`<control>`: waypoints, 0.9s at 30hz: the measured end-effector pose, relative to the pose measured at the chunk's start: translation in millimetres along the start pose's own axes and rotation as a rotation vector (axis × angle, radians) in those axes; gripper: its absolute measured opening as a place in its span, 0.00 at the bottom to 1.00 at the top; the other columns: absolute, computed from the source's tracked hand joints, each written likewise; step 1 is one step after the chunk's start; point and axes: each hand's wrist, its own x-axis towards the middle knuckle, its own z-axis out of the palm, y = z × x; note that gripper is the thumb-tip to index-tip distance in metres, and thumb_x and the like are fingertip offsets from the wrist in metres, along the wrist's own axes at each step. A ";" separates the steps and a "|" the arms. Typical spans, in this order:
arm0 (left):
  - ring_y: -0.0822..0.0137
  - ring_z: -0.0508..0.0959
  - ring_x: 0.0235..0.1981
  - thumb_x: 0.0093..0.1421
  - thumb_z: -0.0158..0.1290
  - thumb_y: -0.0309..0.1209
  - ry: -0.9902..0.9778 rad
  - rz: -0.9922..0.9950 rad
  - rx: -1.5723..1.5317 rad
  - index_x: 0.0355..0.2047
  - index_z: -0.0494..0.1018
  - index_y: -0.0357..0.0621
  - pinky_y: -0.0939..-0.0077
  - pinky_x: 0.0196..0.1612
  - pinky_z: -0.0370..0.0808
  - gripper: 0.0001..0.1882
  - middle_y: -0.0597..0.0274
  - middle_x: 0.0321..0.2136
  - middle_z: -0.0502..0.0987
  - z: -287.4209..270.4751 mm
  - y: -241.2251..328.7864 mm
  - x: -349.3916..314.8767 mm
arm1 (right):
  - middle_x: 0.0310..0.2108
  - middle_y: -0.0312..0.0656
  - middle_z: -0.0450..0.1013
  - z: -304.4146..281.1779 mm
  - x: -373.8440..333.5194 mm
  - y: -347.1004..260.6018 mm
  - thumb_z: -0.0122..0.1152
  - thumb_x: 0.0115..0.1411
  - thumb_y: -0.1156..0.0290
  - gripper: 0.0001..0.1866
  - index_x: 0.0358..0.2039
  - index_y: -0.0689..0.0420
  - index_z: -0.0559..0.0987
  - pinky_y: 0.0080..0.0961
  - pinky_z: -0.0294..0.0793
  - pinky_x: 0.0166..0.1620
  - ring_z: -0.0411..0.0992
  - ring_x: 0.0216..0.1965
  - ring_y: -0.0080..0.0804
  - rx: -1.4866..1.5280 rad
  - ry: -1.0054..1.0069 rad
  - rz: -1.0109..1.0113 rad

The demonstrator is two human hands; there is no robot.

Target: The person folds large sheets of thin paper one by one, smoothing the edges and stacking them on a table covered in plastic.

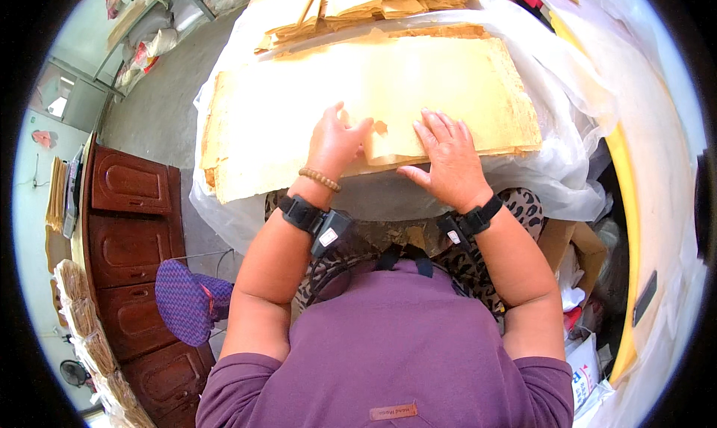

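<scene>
A broad stack of thin tan paper sheets (pixel 463 77) lies in front of me, its edges ragged. Between my hands, the near edge of the upper sheet curls up a little, and a small brown mark shows there. My left hand (pixel 336 144) is over the left part of the stack, its fingers bent and its thumb apart from them, with nothing seen in its grip. On the right, my right hand (pixel 449 157) rests flat on the sheet near the front edge, fingers stretched out and thumb to the side.
Folded tan paper pieces (pixel 351 2) are piled behind the stack. Clear plastic sheeting (pixel 567 144) covers the table. A purple patterned stool (pixel 184 301) and brown wooden cabinets (pixel 131 245) stand left. At right are a cardboard box (pixel 582 249) and a phone-like dark object (pixel 644 299).
</scene>
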 end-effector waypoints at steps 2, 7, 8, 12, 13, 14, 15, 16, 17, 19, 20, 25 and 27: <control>0.76 0.76 0.22 0.64 0.57 0.36 -0.135 -0.215 -0.572 0.57 0.66 0.29 0.82 0.24 0.75 0.27 0.63 0.32 0.79 0.0 3.8 -2.8 | 0.64 0.49 0.63 -2.5 0.3 -3.8 0.65 0.53 0.40 0.43 0.61 0.59 0.71 0.48 0.54 0.68 0.58 0.66 0.47 -0.002 0.023 -0.011; 0.75 0.77 0.28 0.65 0.53 0.32 -0.332 -0.187 -0.885 0.50 0.71 0.36 0.80 0.29 0.77 0.16 0.63 0.35 0.78 -3.2 22.5 3.4 | 0.55 0.48 0.72 -7.8 8.1 -12.6 0.72 0.48 0.44 0.42 0.57 0.58 0.74 0.49 0.63 0.60 0.69 0.57 0.49 0.214 0.153 0.060; 0.74 0.78 0.31 0.66 0.52 0.32 -0.317 -0.159 -0.922 0.48 0.72 0.38 0.79 0.31 0.78 0.13 0.63 0.37 0.78 0.3 30.4 0.9 | 0.55 0.48 0.72 -6.6 9.4 -13.5 0.72 0.48 0.44 0.42 0.57 0.58 0.74 0.49 0.63 0.60 0.69 0.57 0.49 0.211 0.152 0.064; 0.72 0.75 0.26 0.64 0.51 0.31 -0.230 -0.189 -0.998 0.43 0.75 0.40 0.77 0.28 0.74 0.11 0.64 0.32 0.77 11.3 30.4 3.5 | 0.48 0.46 0.75 -8.9 18.4 -24.9 0.73 0.47 0.50 0.37 0.53 0.58 0.76 0.44 0.68 0.52 0.73 0.49 0.46 0.231 0.205 0.125; 0.71 0.77 0.27 0.64 0.51 0.32 -0.227 -0.193 -1.001 0.43 0.75 0.40 0.76 0.29 0.75 0.11 0.62 0.32 0.77 13.0 27.1 5.1 | 0.47 0.46 0.75 -10.4 19.4 -28.1 0.72 0.48 0.53 0.34 0.53 0.58 0.76 0.42 0.69 0.51 0.74 0.47 0.45 0.293 0.219 0.140; 0.71 0.78 0.28 0.65 0.51 0.32 -0.224 -0.197 -1.004 0.43 0.75 0.40 0.75 0.30 0.76 0.11 0.61 0.33 0.78 13.9 24.0 5.8 | 0.47 0.46 0.75 -8.9 20.5 -29.6 0.72 0.48 0.53 0.34 0.53 0.58 0.76 0.42 0.69 0.51 0.74 0.47 0.45 0.293 0.215 0.141; 0.71 0.78 0.28 0.65 0.51 0.32 -0.224 -0.202 -1.005 0.43 0.75 0.40 0.75 0.30 0.76 0.11 0.61 0.33 0.78 13.8 20.5 5.3 | 0.47 0.46 0.75 -6.8 22.6 -30.1 0.70 0.51 0.56 0.30 0.51 0.58 0.77 0.41 0.70 0.49 0.74 0.46 0.45 0.216 0.198 0.169; 0.70 0.79 0.34 0.67 0.49 0.34 -0.261 -0.192 -1.013 0.47 0.73 0.39 0.74 0.35 0.78 0.13 0.60 0.37 0.79 10.9 22.3 4.2 | 0.46 0.46 0.76 -6.6 25.8 -28.7 0.68 0.53 0.60 0.25 0.50 0.58 0.77 0.40 0.71 0.48 0.75 0.45 0.45 0.135 0.186 0.195; 0.69 0.81 0.39 0.70 0.47 0.35 -0.298 -0.182 -1.020 0.52 0.72 0.39 0.73 0.40 0.80 0.16 0.59 0.42 0.80 8.6 23.4 3.9 | 0.46 0.46 0.76 -1.4 26.3 -25.1 0.68 0.53 0.60 0.25 0.50 0.58 0.77 0.40 0.71 0.48 0.75 0.45 0.45 0.134 0.188 0.193; 0.66 0.79 0.46 0.70 0.47 0.37 -0.153 0.123 -0.638 0.56 0.70 0.40 0.69 0.47 0.78 0.19 0.56 0.48 0.78 23.8 -13.0 21.1 | 0.46 0.46 0.77 13.3 25.7 -17.1 0.63 0.56 0.65 0.18 0.47 0.56 0.79 0.42 0.71 0.47 0.75 0.45 0.45 0.047 0.320 0.064; 0.63 0.78 0.53 0.70 0.46 0.39 -0.016 0.405 -0.243 0.59 0.69 0.41 0.66 0.55 0.75 0.22 0.54 0.53 0.77 26.2 -19.5 23.7 | 0.46 0.46 0.77 14.0 26.9 -14.1 0.63 0.56 0.65 0.18 0.47 0.56 0.79 0.42 0.71 0.47 0.75 0.45 0.45 0.050 0.318 0.063; 0.57 0.61 0.69 0.68 0.47 0.40 0.025 0.705 0.670 0.64 0.66 0.49 0.58 0.70 0.55 0.25 0.55 0.66 0.65 22.8 -22.3 0.6 | 0.34 0.50 0.79 -11.2 35.0 -0.3 0.56 0.67 0.61 0.15 0.36 0.60 0.82 0.42 0.73 0.42 0.76 0.37 0.52 0.342 0.041 0.426; 0.56 0.56 0.71 0.68 0.47 0.40 -0.007 0.680 0.658 0.64 0.67 0.53 0.56 0.72 0.50 0.25 0.55 0.68 0.62 22.0 -16.9 -2.8 | 0.30 0.52 0.79 -12.3 39.1 23.8 0.54 0.69 0.58 0.20 0.35 0.64 0.82 0.38 0.74 0.41 0.76 0.33 0.52 0.367 0.073 0.457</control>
